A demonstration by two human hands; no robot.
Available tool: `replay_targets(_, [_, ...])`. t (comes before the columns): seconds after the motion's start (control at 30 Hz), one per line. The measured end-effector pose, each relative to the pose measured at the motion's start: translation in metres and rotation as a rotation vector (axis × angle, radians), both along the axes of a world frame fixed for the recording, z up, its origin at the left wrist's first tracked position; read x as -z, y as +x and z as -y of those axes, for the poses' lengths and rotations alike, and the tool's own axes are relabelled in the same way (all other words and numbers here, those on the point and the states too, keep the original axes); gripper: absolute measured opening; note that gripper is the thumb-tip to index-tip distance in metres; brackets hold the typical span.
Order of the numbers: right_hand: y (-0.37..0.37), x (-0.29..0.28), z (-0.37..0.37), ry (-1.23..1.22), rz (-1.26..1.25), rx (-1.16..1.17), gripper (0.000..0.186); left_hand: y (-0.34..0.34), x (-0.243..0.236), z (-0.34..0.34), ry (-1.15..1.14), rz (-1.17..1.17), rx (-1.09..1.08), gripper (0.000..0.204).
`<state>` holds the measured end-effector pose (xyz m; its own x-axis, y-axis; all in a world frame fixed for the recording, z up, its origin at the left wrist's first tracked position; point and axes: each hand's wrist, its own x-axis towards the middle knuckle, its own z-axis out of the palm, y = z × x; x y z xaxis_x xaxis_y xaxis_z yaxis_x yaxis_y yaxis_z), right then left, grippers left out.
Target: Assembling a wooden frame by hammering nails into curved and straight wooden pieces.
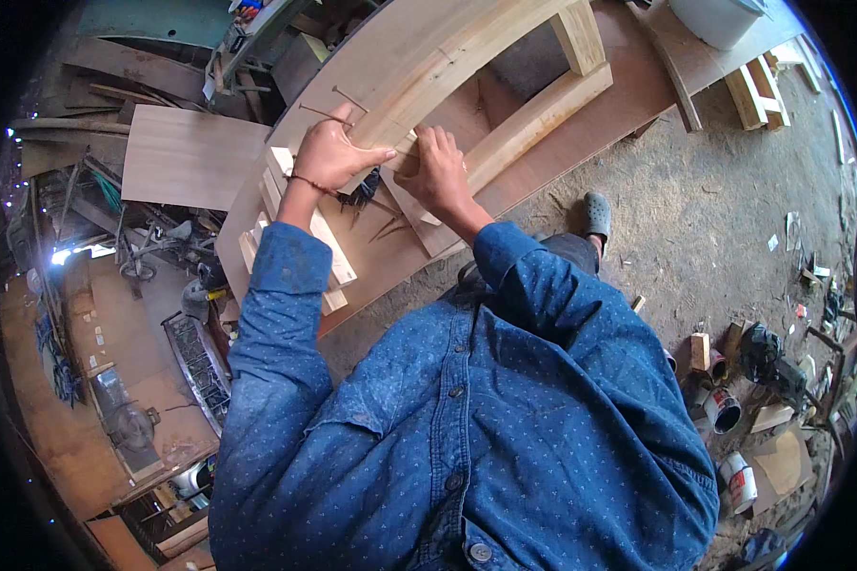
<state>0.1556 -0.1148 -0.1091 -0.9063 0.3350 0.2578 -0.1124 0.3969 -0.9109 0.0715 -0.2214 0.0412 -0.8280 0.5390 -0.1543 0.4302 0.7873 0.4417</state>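
Note:
A pale wooden frame (438, 68) of long rails and short crosspieces lies over the plywood-topped bench (543, 157). My left hand (329, 157) is closed around the near end of its left rail, thumb pointing right. Two long nails (350, 99) stick out beside that hand's fingers. Close by, my right hand (436, 173) grips a short wooden crosspiece (406, 150) at the frame's near end, its fingers curled over the wood. Below my hands, a dark bundle (360, 190) and several loose nails (388, 226) rest on the bench, partly hidden by my left wrist.
Cut wooden strips (331, 249) lie left of the frame, by the bench edge. A white bucket (718, 21) stands at the far right, near a small wooden frame (758, 93). Paint cans (722, 409) and scraps litter the floor on the right. A plywood sheet (192, 157) leans left.

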Motion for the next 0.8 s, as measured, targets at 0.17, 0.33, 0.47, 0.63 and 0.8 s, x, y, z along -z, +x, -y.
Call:
replay_targets(0.17, [0.003, 0.008, 0.002, -0.027, -0.037, 0.016, 0.07, 0.007, 0.006, 0.003, -0.064, 0.043, -0.07, 0.066])
replay_targets(0.33, [0.001, 0.011, 0.0, -0.037, -0.056, -0.002, 0.073, 0.01, 0.013, 0.007, -0.141, -0.096, -0.054, 0.067])
replay_targets(0.47, [0.003, 0.01, 0.0, -0.033, -0.07, 0.002, 0.071, 0.007, 0.016, 0.011, -0.043, -0.137, 0.043, 0.072])
replay_targets(0.63, [0.007, 0.012, -0.002, -0.056, -0.1, -0.044, 0.073, 0.019, 0.011, 0.006, -0.012, -0.108, 0.05, 0.075])
replay_targets(0.8, [0.011, 0.017, -0.008, -0.086, -0.123, -0.089, 0.071, 0.044, 0.005, -0.004, -0.157, -0.164, -0.048, 0.068])
